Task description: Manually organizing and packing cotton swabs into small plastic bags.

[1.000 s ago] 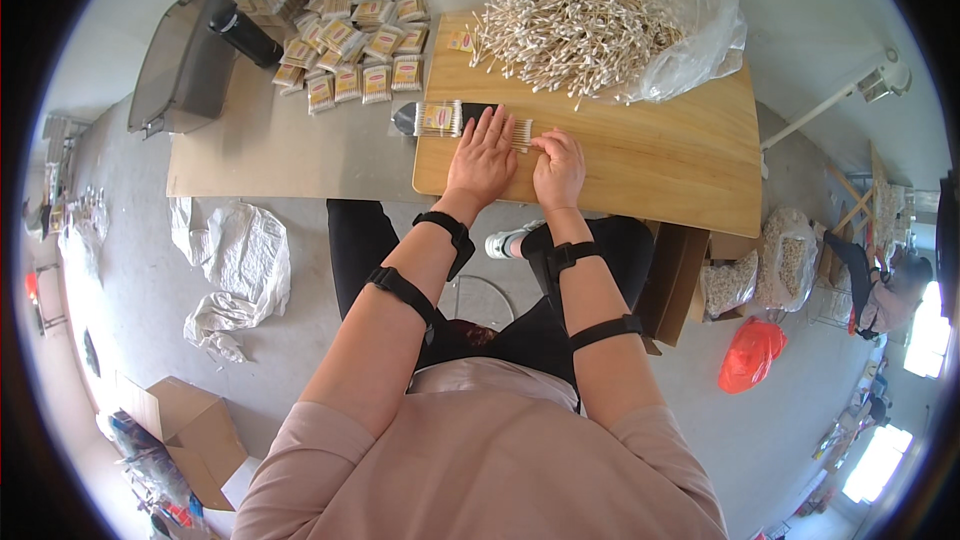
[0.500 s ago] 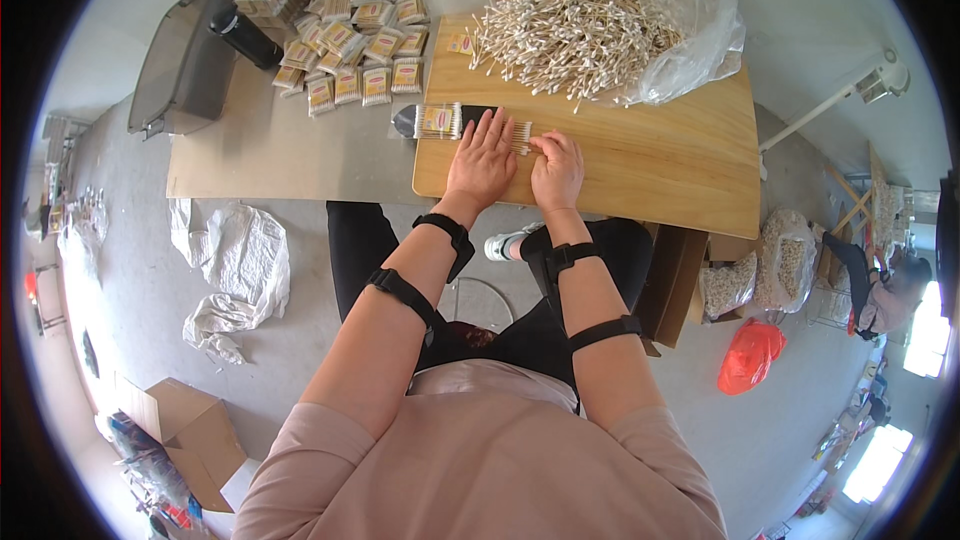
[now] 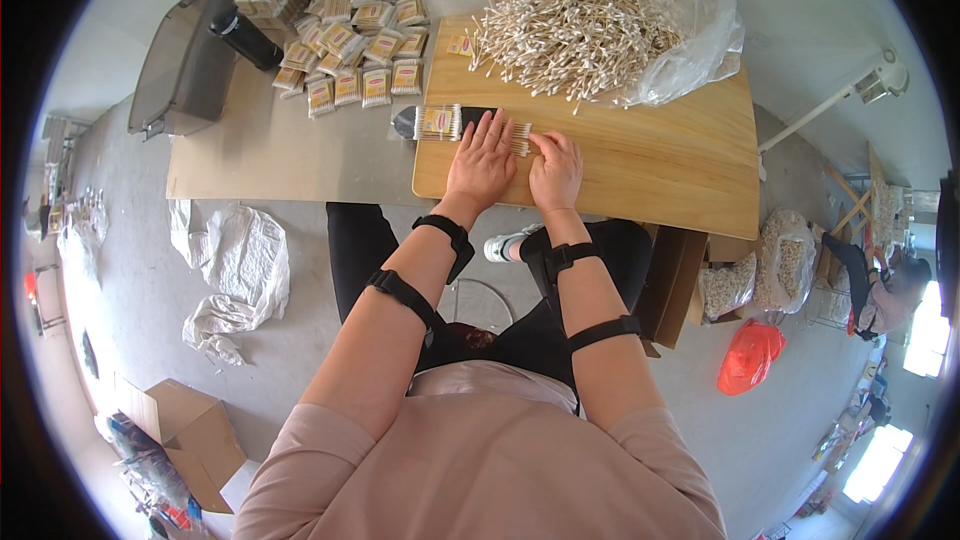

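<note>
My left hand (image 3: 482,165) lies flat on the wooden board (image 3: 650,165), its fingers stretched over a black flat piece (image 3: 475,118) and a row of cotton swabs (image 3: 521,137). At the right ends of that row my right hand (image 3: 556,170) has its fingers curled, thumb and forefinger closed on the swab tips. The palm of the left hand hides most of the row. Left of the black piece sits a clear pack of cotton swabs (image 3: 438,122) with a yellow label, beside a dark rounded end (image 3: 405,122).
A heap of loose cotton swabs (image 3: 580,30) lies on a clear plastic bag (image 3: 700,55) at the back right. Many filled swab packs (image 3: 376,86) are piled at the back left. Beside them stand a black cylinder (image 3: 245,37) and a grey bin (image 3: 180,65).
My right hand has shifted very slightly at the swab ends. The left hand stays pressed flat in the same place.
</note>
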{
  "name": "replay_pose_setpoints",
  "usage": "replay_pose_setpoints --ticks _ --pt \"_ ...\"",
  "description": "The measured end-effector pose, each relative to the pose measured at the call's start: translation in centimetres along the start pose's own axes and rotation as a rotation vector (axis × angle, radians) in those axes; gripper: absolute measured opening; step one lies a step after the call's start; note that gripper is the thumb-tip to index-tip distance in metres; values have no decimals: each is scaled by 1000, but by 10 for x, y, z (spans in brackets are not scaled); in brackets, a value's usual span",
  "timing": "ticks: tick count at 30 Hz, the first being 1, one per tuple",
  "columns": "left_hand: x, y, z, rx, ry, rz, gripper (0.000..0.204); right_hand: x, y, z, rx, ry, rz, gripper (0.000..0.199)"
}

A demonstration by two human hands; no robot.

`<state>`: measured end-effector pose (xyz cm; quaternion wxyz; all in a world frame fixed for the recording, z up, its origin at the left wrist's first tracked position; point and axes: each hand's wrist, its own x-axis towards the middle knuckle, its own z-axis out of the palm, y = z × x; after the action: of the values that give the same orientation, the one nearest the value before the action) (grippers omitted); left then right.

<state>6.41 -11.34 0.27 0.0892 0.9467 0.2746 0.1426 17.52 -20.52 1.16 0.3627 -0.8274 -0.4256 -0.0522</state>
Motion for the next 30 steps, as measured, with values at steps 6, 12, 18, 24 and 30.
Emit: replay_pose_setpoints --ticks 6,12,18,24,30 --pt "0 0 0 14 -4 0 56 0 0 -1 -28 -43 8 24" --pt "0 0 -1 5 -12 -1 56 0 0 2 -74 -32 -4 28" --pt "0 0 -1 -8 -5 3 56 0 0 3 -104 -68 10 31" --pt "0 1 -1 -9 -13 -2 56 1 -3 2 -140 -88 17 36" --pt "0 1 -1 -14 -3 -5 56 3 -7 1 -202 -90 -25 39"
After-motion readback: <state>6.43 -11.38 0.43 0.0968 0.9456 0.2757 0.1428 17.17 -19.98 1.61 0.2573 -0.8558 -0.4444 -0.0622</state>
